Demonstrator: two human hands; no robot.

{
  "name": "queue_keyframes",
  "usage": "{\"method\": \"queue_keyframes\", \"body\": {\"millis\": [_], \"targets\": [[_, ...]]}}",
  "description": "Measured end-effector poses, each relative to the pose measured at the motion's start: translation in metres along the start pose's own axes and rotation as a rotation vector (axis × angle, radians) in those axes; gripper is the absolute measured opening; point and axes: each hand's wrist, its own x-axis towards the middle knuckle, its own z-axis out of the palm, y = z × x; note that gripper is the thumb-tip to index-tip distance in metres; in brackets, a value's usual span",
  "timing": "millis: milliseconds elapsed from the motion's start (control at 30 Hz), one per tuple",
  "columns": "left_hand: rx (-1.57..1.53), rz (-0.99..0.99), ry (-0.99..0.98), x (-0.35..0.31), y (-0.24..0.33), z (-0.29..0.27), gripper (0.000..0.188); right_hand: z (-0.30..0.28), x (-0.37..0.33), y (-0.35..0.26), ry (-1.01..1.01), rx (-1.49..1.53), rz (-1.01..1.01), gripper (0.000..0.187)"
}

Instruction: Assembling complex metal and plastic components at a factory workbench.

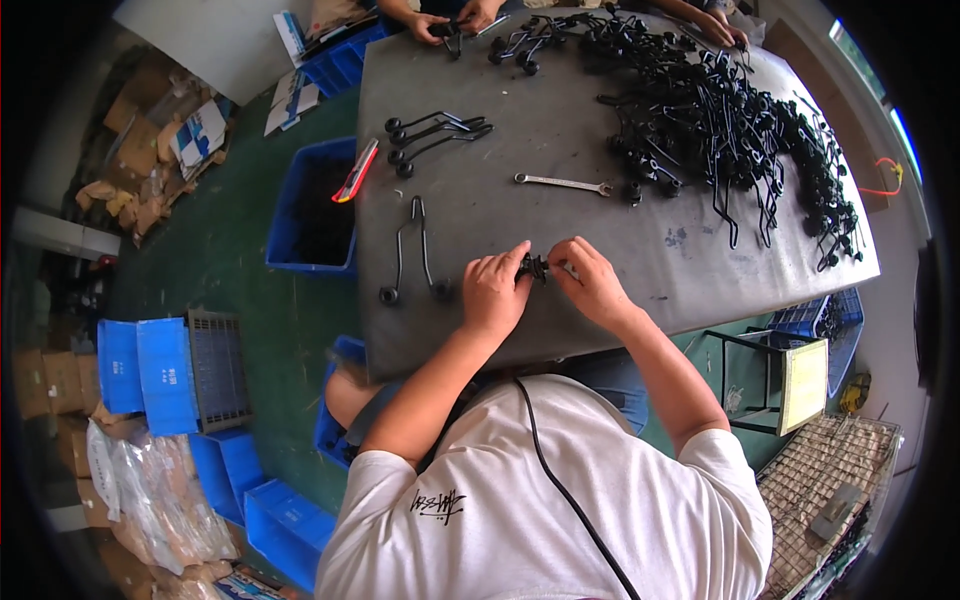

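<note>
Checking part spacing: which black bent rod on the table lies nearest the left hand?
The right-hand rod of the inverted-V pair: its rounded end is beside the left hand; its mate and the other rods lie farther off.

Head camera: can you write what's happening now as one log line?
left hand: holding small black part | right hand: at part's right end | wrench: on table, beyond hands

Head view: left fisheye of a head-worn pair, set overhead, facing steeply down and forward. White shirt close to lens, at 6 o'clock; left hand and right hand near centre, farther off; table running to 12; green floor at 9.
</note>
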Motion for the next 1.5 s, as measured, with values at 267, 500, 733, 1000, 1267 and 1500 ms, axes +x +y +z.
{"method": "queue_keyframes", "body": {"millis": [267, 500, 733, 1000, 1267, 1500], "targets": [[0.058, 0.026, -0.010, 0.006, 0.001, 0.002, 0.049, 0.002, -0.001, 0.001, 0.017, 0.032, 0.091, 0.015], [0.072, 0.035, -0.006, 0.015, 0.002, 0.007, 0.048, 0.004, -0.001, 0.030, -0.011, -0.058, 0.101, 0.024], [0.137, 0.039, -0.030, 0.014, 0.003, 0.008, 0.059, 0.004, 0.008, 0.005, 0.076, -0.061, -0.049, 0.031], [0.084, 0.013, 0.008, 0.010, 0.000, -0.004, 0.057, -0.011, 0.006, 0.017, 0.063, -0.241, 0.093, 0.042], [0.269, -0.159, 0.292, 0.002, -0.041, -0.064, 0.059, 0.026, 0.016, 0.000, -0.107, -0.295, 0.114, 0.048], [0.171, -0.463, 0.116, -0.037, -0.089, -0.079, 0.046, 0.029, 0.029, -0.015, -0.158, -0.155, 0.287, 0.044]]}}
